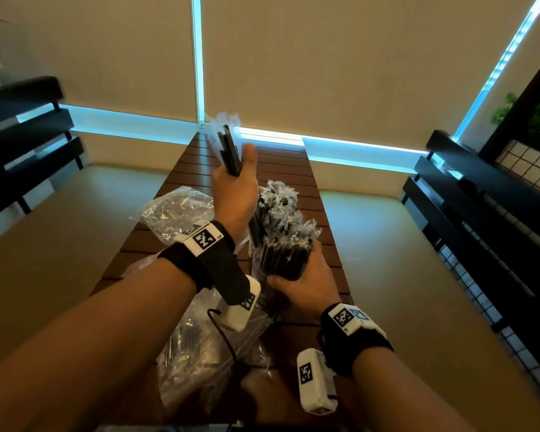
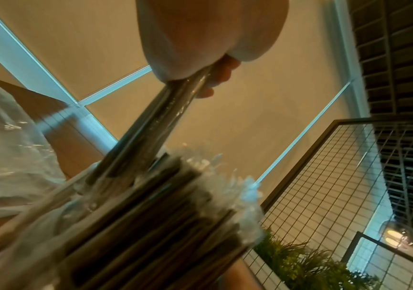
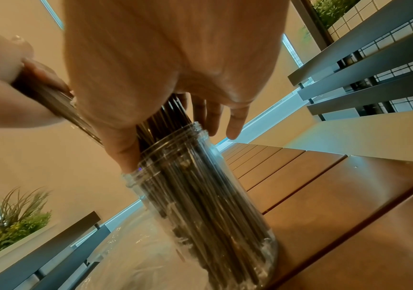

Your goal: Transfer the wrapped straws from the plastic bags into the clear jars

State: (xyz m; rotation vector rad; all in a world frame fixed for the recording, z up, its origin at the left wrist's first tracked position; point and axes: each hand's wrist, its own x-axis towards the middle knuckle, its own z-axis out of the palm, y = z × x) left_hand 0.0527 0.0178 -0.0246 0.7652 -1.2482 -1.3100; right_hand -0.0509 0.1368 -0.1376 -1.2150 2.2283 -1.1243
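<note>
- Left hand (image 1: 236,194), frame centre, is wrapped round a small bunch of wrapped straws (image 1: 228,145); right hand (image 1: 306,275) is clamped on the jar's bundle (image 1: 284,244).
- Straws are judged light, stiff, slippery in film; best gripped mid-length.

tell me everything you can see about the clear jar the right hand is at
The clear jar looks like see-through plastic, tall and round, with a threaded open neck and no lid. It stands on the brown slatted table, leaning a little in the right wrist view. It is packed with dark wrapped straws that stick out well above the rim. The right hand grips those straws just above the mouth, thumb at the neck. A crumpled plastic bag lies beside its base.
</note>
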